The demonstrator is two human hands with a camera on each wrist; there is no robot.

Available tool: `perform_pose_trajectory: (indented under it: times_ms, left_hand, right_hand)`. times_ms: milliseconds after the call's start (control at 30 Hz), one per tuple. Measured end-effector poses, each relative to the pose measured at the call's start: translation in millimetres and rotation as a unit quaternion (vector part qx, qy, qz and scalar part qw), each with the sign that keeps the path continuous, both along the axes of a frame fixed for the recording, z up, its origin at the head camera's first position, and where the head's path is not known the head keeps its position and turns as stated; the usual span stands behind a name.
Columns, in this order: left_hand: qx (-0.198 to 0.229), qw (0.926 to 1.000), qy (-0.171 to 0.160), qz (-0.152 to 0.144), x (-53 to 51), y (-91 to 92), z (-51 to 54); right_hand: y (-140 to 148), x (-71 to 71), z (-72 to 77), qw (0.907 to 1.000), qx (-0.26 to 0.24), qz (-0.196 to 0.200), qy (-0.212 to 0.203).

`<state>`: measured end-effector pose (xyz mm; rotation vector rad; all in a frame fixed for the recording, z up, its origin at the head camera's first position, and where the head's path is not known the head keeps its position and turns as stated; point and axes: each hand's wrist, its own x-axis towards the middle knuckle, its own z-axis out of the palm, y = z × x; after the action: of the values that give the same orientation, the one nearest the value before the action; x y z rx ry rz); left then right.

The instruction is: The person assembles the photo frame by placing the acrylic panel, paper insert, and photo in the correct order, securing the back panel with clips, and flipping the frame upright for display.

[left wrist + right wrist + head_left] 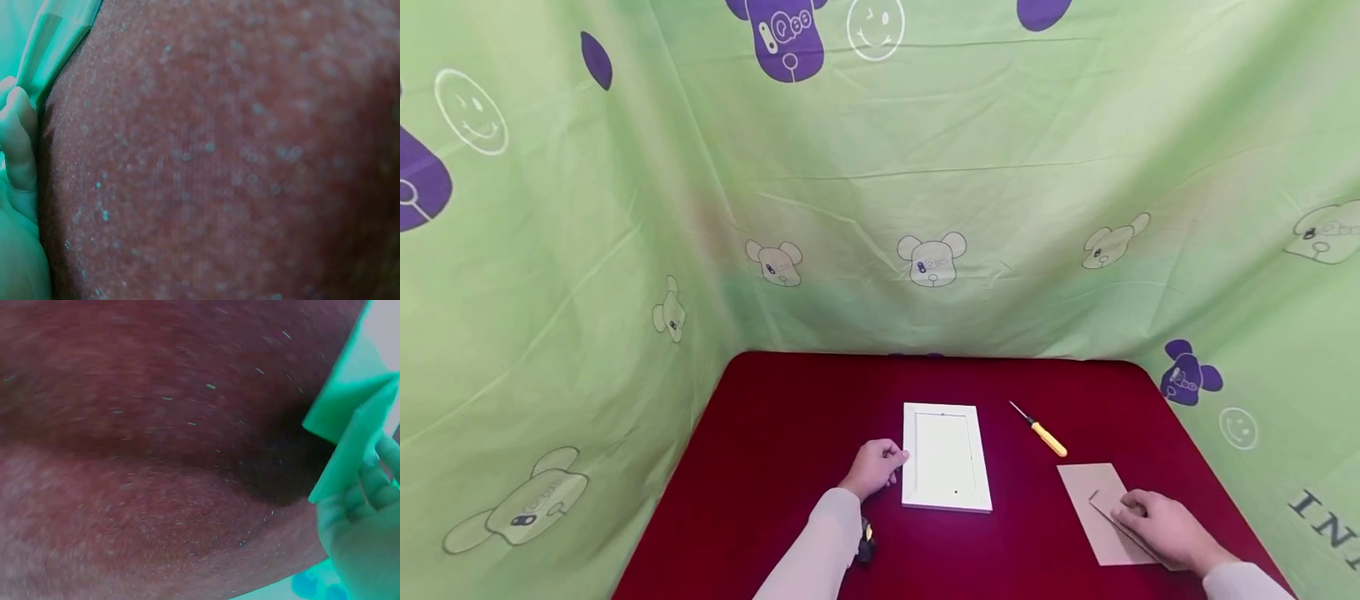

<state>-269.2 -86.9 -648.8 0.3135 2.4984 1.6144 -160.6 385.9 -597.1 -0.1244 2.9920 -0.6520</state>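
On the far side, a green fabric backdrop with printed bears (850, 167) carries outlined lettering on the bears that seems to read "Qee", though it is hard to be sure; winking smiley faces show beside some of them. On the right, large dark capitals "IN" can be read, the next letter cut off by the edge of the view.

A white rectangular frame with a thin inner outline (943, 450) lies flat in the middle of the dark red cloth-covered table (775, 433). Its face is smooth, with a small dark spot near the near edge and tiny marks along the inner line.

The left hand (874, 467) pinches the frame's left edge narrowly between thumb and fingers. Right of it, a flat brown board (1097, 529) lies with its long sides slanting towards the near right. The right hand (1161, 527) holds the board's hinged flap (353, 453), fingers behind it; the flap stands angled away from the board in the right wrist view.

Between the frame and board, on the far side, is a screwdriver with a yellow and black handle (1048, 439). A small black and yellow object (866, 543), partly hidden, lies beside the left pale sleeve (820, 546).
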Motion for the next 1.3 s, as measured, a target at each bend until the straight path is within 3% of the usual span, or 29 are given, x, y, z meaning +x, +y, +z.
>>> perform_pose_trajectory:
  times_ms: [167,667,933,1300]
  left_hand:
    - [0.000,1.0000,-0.005,-0.006,2.7,0.1,1.4]
    - [-0.002,0.9999,-0.013,-0.002,3.7,0.8,0.5]
    - [-0.005,0.9999,-0.008,0.003,3.4,1.3,1.0]
    - [-0.004,1.0000,-0.002,0.003,-0.2,-0.2,2.4]
  right_hand:
    - [7.9,-2.9,2.3,0.9979,-0.041,-0.023,-0.044]
    - [15.4,0.3,-2.8,0.9972,-0.054,-0.019,-0.048]
    - [16.2,-0.8,-1.2,0.9935,-0.081,-0.030,-0.075]
    - [13.0,1.6,5.8,0.9879,-0.129,-0.047,-0.072]
